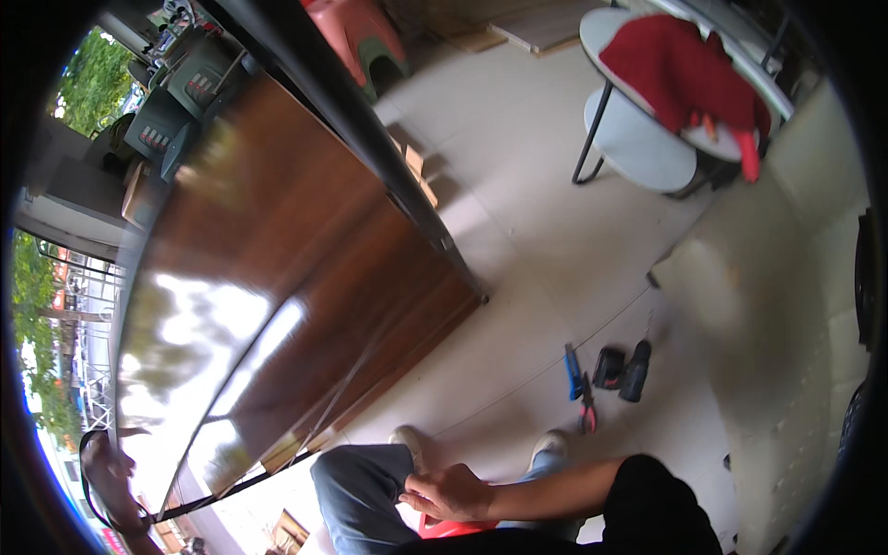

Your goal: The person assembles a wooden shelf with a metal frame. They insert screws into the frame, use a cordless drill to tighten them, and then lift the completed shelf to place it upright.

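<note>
A large glossy brown wood-grain panel (342, 231) stands to my left, bright reflections across it. A black bar (370, 148) runs along its right side. At the panel's near left corner is my left hand (113, 474), next to a thin black loop (86, 490). Its fingers are blurred, so their grip is unclear. Over my left knee (361, 490) rests my right hand (449, 493), fingers curled in; whatever is inside them, if anything, is hidden. Between my legs shows a bit of a red seat (453, 528).
On the floor to the right lie a blue utility knife (573, 372), red-handled pliers (588, 413) and a black cordless drill (634, 372) beside a black block (609, 368). A cream sofa (768, 305) borders the right. Farther off stand a round table (601, 32) with red cloth (680, 69) and stools (356, 32).
</note>
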A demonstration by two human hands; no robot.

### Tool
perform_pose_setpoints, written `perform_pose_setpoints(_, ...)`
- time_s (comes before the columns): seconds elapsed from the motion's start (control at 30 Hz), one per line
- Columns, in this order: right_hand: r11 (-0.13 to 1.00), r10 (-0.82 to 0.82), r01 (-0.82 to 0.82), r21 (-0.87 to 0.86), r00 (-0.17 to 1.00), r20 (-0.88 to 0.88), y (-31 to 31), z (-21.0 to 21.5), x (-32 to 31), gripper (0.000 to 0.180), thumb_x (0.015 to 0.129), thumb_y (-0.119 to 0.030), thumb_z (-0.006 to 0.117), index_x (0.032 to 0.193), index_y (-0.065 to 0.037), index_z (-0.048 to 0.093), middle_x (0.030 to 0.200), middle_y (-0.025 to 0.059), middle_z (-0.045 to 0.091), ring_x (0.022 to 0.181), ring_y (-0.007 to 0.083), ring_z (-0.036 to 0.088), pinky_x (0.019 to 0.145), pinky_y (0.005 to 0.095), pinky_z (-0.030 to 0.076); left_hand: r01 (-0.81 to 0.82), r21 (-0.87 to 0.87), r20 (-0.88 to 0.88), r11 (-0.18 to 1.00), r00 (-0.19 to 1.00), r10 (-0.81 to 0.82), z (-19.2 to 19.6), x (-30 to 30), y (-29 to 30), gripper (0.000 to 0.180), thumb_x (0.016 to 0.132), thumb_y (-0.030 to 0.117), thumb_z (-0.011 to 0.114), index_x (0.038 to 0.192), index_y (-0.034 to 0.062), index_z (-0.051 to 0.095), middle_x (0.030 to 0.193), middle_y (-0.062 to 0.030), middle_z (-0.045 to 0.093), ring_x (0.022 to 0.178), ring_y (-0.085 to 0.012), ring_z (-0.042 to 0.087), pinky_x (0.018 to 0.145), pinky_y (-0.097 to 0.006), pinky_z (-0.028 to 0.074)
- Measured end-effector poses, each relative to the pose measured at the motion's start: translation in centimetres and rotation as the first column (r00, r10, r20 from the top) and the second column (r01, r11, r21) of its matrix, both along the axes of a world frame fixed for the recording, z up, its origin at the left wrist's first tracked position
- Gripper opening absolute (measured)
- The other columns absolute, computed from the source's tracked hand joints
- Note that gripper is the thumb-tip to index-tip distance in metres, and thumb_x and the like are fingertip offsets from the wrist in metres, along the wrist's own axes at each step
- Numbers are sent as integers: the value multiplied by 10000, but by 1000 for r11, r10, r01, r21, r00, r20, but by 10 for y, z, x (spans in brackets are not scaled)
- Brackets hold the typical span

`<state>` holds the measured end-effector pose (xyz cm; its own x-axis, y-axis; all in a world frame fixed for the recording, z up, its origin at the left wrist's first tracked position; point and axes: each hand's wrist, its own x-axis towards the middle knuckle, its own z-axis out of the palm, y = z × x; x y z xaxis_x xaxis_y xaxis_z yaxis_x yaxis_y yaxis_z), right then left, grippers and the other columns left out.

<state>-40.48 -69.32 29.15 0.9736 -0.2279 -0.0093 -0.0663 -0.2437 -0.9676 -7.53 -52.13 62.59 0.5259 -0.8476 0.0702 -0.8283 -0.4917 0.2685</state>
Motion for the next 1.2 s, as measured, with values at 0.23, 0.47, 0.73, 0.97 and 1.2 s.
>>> perform_pose_setpoints(0.23, 977, -204, 113, -178, 726, -657, 36, -98, -45, 326, 830, -418, 552, 825, -101, 631, 790, 123, 655, 778, 334, 633, 643, 453, 486, -189, -161, -461, 969, 882, 95, -12, -27, -27, 158, 634, 124, 718, 684, -1, 636, 619, -93, 567, 560, -180, 550, 527, -280, 438)
perform_pose_setpoints(0.47, 642, -652, 744, 183, 656, -379, 14, 13, -165, 309, 779, -363, 647, 856, -64, 651, 668, 63, 624, 590, 199, 597, 531, 349, 464, -111, -291, -228, 950, 973, 43, 24, -37, -49, 133, 725, 139, 706, 736, 37, 622, 753, -100, 508, 635, -214, 521, 555, -322, 421)
perform_pose_setpoints(0.73, 474, -669, 846, 243, 525, -526, -122, 317, -175, 186, 872, -219, 581, 762, -73, 550, 600, 6, 500, 446, 79, 423, 389, 239, 345, -394, -433, -633, 810, 773, 37, 94, -135, -65, 77, 872, 72, 579, 886, 36, 645, 827, -74, 506, 800, -178, 501, 748, -287, 412)
perform_pose_setpoints(0.97, 491, -516, 740, 460, 672, -530, -97, 380, -70, 170, 864, -230, 604, 822, -71, 561, 620, -19, 488, 455, 47, 360, 373, 200, 245, -523, -571, -553, 632, 815, 175, 123, -18, 40, 125, 860, -5, 562, 937, 31, 654, 877, -44, 460, 765, -134, 493, 704, -238, 413)
perform_pose_setpoints(1.2, 453, -594, 744, 491, 662, -457, -62, 443, 93, 178, 800, -188, 687, 853, -128, 528, 630, -54, 458, 480, 25, 376, 378, 175, 267, -681, -566, -345, 464, 707, 617, 131, 166, 236, 257, 925, 31, 445, 1176, -2, 494, 1089, -163, 592, 979, -265, 575, 845, -332, 443)
